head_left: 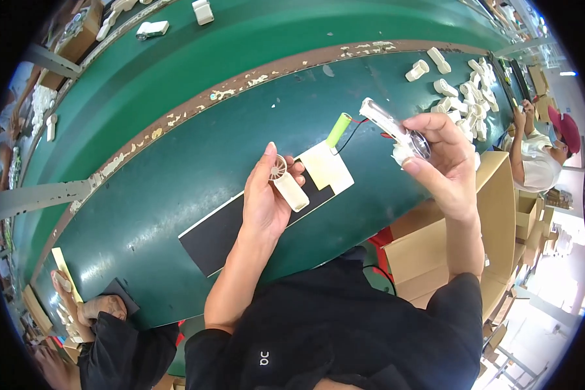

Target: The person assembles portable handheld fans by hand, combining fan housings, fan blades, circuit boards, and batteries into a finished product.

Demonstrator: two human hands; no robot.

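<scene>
Over the dark green table, my left hand [261,207] is closed round a cream plastic fan housing [292,192] with a round spoked grille and a stubby handle. My right hand [454,170], raised to the right, pinches the round end of a pale fan half [385,119], whose head looks clear and shiny. Red and black wires run from this part to a green cylindrical battery [338,129], which hangs or rests over the far end of a flat mat [220,239], black with a cream section. The two fan parts are apart.
A heap of cream fan housings [471,97] lies on the right of the table. An open cardboard box [422,263] stands by my right arm. Beyond a chipped brown rail [240,83] runs a green belt [253,45] with a few parts. Other people work left and right.
</scene>
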